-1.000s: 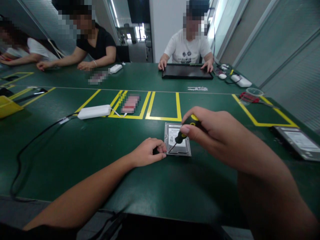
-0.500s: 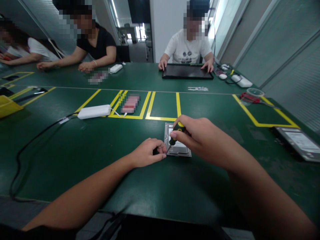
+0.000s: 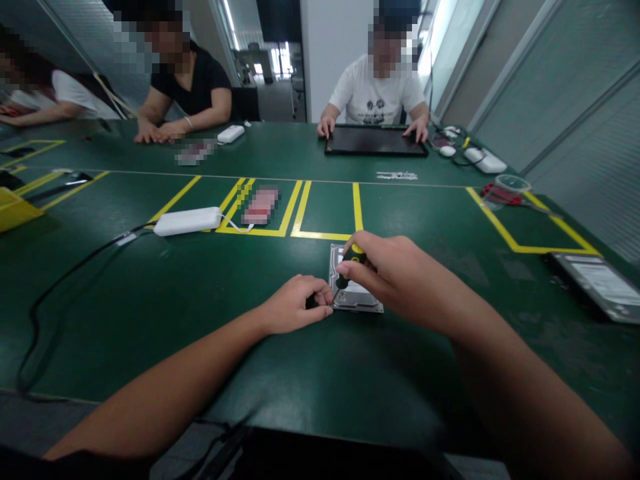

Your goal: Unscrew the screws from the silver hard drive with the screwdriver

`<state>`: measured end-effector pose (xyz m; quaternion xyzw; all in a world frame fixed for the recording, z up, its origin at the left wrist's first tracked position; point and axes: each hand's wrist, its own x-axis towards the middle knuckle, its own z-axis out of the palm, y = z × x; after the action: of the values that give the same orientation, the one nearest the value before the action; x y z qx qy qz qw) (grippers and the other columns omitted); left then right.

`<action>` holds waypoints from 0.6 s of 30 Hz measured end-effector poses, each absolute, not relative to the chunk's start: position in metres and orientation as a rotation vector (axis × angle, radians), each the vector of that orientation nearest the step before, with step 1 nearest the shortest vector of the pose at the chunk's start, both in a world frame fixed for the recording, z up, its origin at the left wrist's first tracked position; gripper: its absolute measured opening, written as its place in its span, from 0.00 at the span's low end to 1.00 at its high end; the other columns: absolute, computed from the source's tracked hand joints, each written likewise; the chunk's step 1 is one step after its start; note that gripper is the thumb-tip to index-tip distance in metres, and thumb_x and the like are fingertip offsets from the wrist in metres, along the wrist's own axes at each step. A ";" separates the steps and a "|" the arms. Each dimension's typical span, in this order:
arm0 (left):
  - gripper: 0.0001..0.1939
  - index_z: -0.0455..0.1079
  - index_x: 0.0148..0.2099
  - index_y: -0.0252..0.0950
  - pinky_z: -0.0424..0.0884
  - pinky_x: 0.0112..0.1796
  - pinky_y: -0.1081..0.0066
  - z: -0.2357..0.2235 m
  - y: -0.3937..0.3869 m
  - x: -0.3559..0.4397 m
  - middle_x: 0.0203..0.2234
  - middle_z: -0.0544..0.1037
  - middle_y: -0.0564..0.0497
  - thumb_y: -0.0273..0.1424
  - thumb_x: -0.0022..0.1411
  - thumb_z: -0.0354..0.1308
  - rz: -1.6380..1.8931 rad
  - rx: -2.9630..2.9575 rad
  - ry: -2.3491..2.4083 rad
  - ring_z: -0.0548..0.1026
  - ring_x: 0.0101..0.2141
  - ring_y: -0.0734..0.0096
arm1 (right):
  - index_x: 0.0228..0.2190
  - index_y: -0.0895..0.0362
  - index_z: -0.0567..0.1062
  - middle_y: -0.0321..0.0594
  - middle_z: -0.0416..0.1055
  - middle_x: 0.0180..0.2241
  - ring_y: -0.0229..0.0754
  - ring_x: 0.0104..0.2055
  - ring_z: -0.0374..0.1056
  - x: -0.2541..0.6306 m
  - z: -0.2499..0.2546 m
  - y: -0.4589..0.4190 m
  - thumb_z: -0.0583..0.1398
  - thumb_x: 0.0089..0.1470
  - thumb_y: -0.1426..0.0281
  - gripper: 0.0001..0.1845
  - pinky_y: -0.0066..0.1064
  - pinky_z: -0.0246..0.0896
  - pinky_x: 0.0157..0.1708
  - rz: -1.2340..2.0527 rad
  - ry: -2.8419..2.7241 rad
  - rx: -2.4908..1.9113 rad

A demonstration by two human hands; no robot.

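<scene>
A silver hard drive [image 3: 356, 299] lies flat on the green table [image 3: 200, 300] in front of me. My right hand [image 3: 387, 270] is closed round a black-and-yellow screwdriver [image 3: 349, 261], held upright with its tip down at the drive's near left corner. My left hand [image 3: 295, 303] is curled shut at the drive's left edge, its fingertips pinching near the screwdriver tip; what they hold is too small to make out.
A white power pack [image 3: 187, 221] with a black cable lies to the left, by yellow tape boxes [image 3: 325, 210]. A second drive [image 3: 600, 283] rests at the right edge. A yellow bin [image 3: 13, 210] stands far left. Three people sit across the table, one at a black tablet [image 3: 375, 141].
My right hand has come down and to the left with the screwdriver, bringing its tip onto the drive's near left corner. My left hand has stayed put.
</scene>
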<state>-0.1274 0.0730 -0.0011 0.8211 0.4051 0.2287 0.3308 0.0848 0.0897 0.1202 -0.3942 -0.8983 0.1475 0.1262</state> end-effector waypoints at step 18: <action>0.04 0.70 0.36 0.36 0.65 0.36 0.71 -0.002 0.073 -0.129 0.28 0.74 0.55 0.30 0.59 0.61 0.612 2.161 1.053 0.72 0.31 0.73 | 0.41 0.60 0.71 0.38 0.72 0.31 0.34 0.27 0.61 0.089 0.126 0.086 0.54 0.64 0.61 0.15 0.28 0.44 0.27 0.449 -2.619 -1.111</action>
<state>-0.1285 0.0732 -0.0021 0.8240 0.4017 0.2333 0.3244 0.0895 0.0856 0.1259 -0.3823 -0.9017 0.1545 0.1303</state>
